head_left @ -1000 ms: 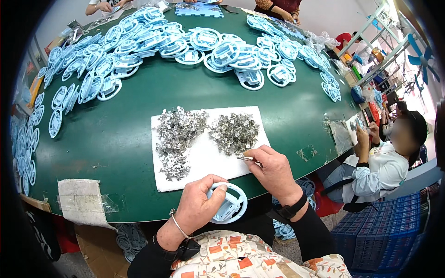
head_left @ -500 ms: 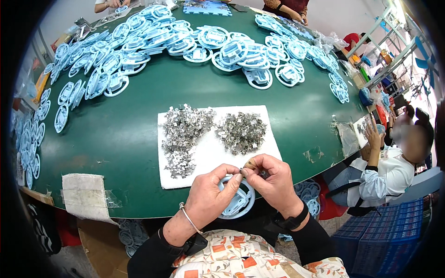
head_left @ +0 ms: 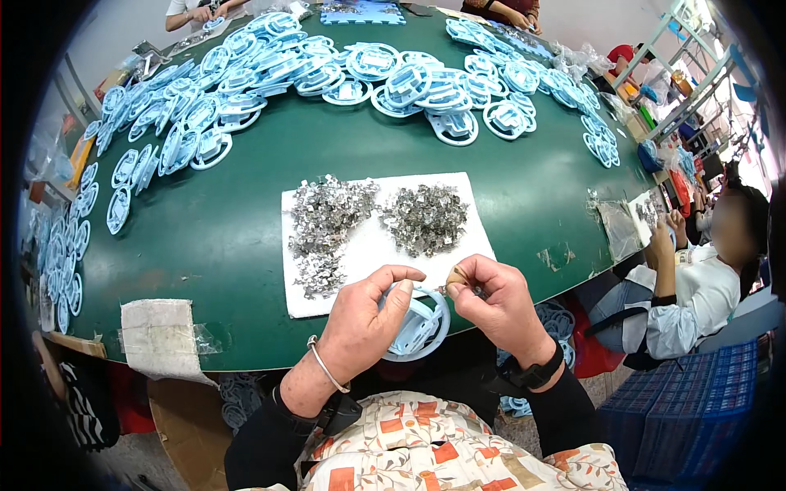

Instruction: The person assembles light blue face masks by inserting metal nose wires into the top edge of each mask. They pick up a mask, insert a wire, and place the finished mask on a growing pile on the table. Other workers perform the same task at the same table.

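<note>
A light-blue round plastic frame [head_left: 443, 334] with a moulded middle hangs over the table's near edge. My left hand [head_left: 360, 321] holds its left side, thumb and forefinger up along the rim. At the upper right of the frame, my right hand [head_left: 498, 304] is closed in a pinch. What sits between its fingertips is too small to make out. Just beyond both hands, a white foam mat [head_left: 360, 274] carries a larger left heap of small shiny metal clips [head_left: 327, 225] and a right heap of similar metal pieces [head_left: 424, 219].
Many light-blue frames [head_left: 270, 61] are piled across the far side of the green table [head_left: 246, 221]. A taped cloth pad [head_left: 160, 337] lies at the near left edge. A seated co-worker [head_left: 696, 278] is at the right; others work at the far side. Blue crates [head_left: 688, 409] stand lower right.
My hands have parted slightly; the right has moved away from the left thumb. My left fingers have opened out along the frame. The view has shifted a little.
</note>
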`<action>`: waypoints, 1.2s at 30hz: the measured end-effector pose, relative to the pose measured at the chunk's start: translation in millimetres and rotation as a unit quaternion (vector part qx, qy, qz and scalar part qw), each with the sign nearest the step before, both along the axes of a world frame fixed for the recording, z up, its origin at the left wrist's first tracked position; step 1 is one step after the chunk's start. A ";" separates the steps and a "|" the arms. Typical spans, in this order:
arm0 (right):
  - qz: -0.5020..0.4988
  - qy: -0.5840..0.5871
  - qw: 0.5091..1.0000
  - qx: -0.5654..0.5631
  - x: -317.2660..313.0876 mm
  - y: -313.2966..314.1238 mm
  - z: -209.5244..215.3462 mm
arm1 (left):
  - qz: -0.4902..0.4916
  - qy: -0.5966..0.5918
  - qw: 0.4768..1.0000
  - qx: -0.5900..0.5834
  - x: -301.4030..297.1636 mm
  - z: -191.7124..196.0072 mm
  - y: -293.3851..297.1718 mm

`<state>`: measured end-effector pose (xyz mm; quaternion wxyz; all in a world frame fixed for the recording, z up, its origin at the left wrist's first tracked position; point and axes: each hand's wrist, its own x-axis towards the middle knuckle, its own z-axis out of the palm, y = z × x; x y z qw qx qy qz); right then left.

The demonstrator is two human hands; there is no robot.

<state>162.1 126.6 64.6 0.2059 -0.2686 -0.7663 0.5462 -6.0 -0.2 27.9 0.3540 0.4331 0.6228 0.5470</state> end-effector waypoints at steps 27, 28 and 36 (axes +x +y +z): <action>0.101 -0.082 0.944 0.303 -21.4 2.6 -14.8 | 0.046 0.009 0.995 -0.092 -10.6 -14.3 6.3; 0.070 -0.063 0.954 0.284 -19.4 4.4 -18.6 | 0.041 0.010 0.994 -0.099 -11.5 -13.8 5.6; 0.020 -0.040 0.976 -0.214 -3.4 -7.0 -26.9 | -0.037 -0.180 0.982 -0.042 -12.5 -17.9 -2.5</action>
